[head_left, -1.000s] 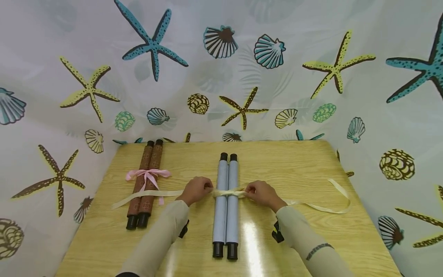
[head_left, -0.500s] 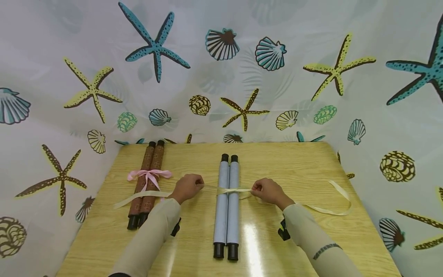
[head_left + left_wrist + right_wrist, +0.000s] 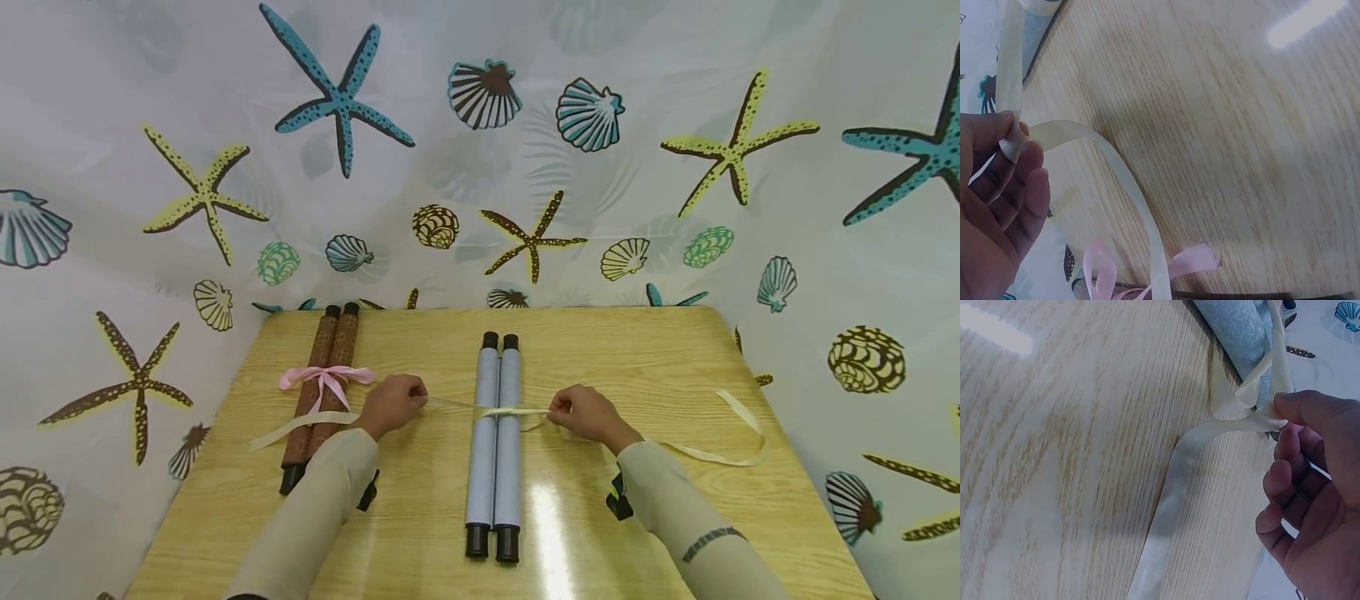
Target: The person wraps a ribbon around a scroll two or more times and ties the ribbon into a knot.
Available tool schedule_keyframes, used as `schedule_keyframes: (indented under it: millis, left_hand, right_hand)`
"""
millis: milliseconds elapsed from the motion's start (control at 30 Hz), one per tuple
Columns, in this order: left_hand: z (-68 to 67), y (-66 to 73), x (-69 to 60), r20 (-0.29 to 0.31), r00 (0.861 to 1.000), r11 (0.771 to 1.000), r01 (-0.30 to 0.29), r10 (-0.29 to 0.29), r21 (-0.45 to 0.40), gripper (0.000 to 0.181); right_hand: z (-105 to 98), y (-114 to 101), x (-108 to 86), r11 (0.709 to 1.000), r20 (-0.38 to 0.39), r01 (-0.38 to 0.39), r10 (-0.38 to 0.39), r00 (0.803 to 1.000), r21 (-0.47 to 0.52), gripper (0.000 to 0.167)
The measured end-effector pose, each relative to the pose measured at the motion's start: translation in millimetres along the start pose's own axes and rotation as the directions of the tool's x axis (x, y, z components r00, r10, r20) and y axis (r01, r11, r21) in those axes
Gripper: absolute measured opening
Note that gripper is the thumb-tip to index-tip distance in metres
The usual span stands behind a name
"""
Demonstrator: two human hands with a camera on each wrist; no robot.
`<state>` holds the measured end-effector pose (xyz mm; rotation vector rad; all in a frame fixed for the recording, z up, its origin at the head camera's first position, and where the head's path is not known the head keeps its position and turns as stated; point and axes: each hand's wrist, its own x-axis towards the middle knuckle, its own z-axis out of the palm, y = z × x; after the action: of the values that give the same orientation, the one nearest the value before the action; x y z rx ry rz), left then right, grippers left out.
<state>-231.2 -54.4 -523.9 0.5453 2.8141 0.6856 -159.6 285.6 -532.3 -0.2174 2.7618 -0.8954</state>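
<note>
Two light blue patterned scrolls with black end caps lie side by side in the middle of the table. A cream ribbon crosses over them, drawn out to both sides. My left hand pinches it between thumb and forefinger, left of the scrolls. On their right, my right hand pinches the other side. In the left wrist view the ribbon runs taut from the left fingertips, its tail curving away. The right wrist view has a ribbon loop hanging beside the blue scroll.
Two brown scrolls tied with a pink ribbon bow lie at the left, partly behind the left forearm. One cream tail crosses them; the other curls on the table at the right. A printed curtain stands behind and at both sides.
Both hands have moved apart from close beside the blue scrolls, the left hand farther. The cream ribbon between them has been pulled out straighter and tighter.
</note>
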Motion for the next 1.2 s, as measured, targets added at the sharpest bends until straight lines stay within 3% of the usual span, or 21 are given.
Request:
schedule_keyframes:
  millis: [533, 1033, 1200]
  left_hand:
    - [-5.2, -23.0, -5.1, -0.011, 1.000, 0.999, 0.025, -0.025, -0.022, 0.011]
    - [-3.9, -52.2, -11.9, -0.091, 0.994, 0.996, 0.067, -0.061, 0.059, 0.019]
    - [-0.3, -63.5, -13.3, -0.081, 0.991, 0.991, 0.109, -0.103, 0.075, 0.030]
  right_hand:
    - [-4, 7, -6.3, 1.000, 0.000, 0.002, -0.002, 1.000, 0.003, 0.015]
    - [-6, 13, -8.9, 1.000, 0.020, 0.010, -0.010, 1.000, -0.003, 0.015]
    - [-3, 16, -10.7, 1.000, 0.015, 0.018, -0.018, 1.000, -0.012, 0.015]
